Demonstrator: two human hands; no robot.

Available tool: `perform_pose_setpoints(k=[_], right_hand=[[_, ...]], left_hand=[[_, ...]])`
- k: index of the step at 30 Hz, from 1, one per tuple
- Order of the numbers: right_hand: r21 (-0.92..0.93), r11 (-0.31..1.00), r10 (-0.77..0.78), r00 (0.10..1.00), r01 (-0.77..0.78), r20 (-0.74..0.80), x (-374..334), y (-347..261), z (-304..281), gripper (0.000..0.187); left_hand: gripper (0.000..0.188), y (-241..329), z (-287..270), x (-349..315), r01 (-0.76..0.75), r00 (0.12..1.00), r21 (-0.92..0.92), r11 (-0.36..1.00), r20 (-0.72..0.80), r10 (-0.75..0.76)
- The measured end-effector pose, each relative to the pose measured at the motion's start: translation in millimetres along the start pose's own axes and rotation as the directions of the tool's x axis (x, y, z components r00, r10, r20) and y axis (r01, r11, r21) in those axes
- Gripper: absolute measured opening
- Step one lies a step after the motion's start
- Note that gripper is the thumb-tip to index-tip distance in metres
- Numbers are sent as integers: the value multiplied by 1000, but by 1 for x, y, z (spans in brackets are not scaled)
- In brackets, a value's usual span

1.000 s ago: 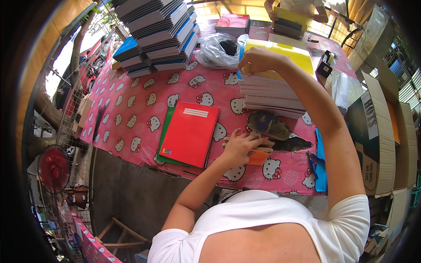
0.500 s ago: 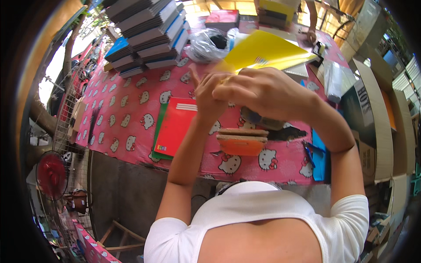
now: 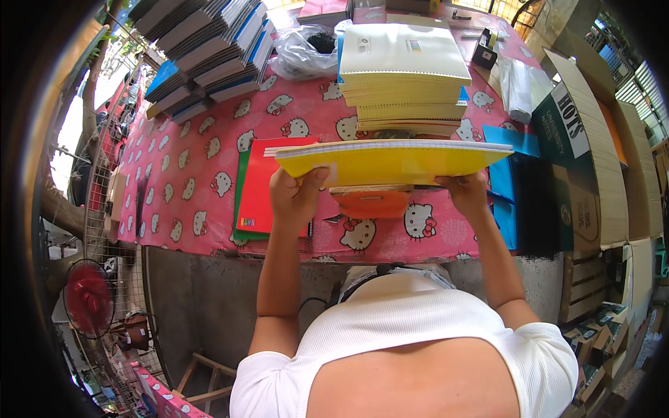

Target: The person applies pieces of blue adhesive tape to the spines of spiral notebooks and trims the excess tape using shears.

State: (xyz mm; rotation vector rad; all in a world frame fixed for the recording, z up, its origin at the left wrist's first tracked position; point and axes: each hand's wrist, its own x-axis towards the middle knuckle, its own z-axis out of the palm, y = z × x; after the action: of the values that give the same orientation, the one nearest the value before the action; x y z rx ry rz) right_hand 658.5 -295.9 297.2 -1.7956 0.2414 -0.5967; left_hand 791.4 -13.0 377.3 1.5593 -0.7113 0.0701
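A yellow-covered notebook is held crosswise above the table, its page edges facing up and away from me. My left hand grips its left end, thumb on the yellow cover. My right hand pinches the lower edge toward the right. Just below it, an orange block-like thing with a brown top rests on the table, partly covered. Beyond it stands a stack of spiral notebooks with a pale cover uppermost. A red notebook lies over a green one beside my left hand.
Tall stacks of notebooks stand at the far left, beside a clear plastic bag. Blue notebooks or folders lie to the right, near a tape dispenser and a clear plastic roll. Open cardboard boxes border the table's right side.
My hands have come apart and moved closer to me, now at both ends of the yellow notebook. Earlier they were together, with a yellow cover behind them. The other person's hand has left view.
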Motion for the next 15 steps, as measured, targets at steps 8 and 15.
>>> perform_pose_setpoints(k=[8,15], right_hand=[[-178,984,-28,999,33,31,-29,41,34,34],[-775,629,44,998,-60,-41,10,53,-82,24]], left_hand=[[67,26,63,0,-185,960,627,757,-50,276],[41,12,110,-6,-482,871,606,632,411,270]])
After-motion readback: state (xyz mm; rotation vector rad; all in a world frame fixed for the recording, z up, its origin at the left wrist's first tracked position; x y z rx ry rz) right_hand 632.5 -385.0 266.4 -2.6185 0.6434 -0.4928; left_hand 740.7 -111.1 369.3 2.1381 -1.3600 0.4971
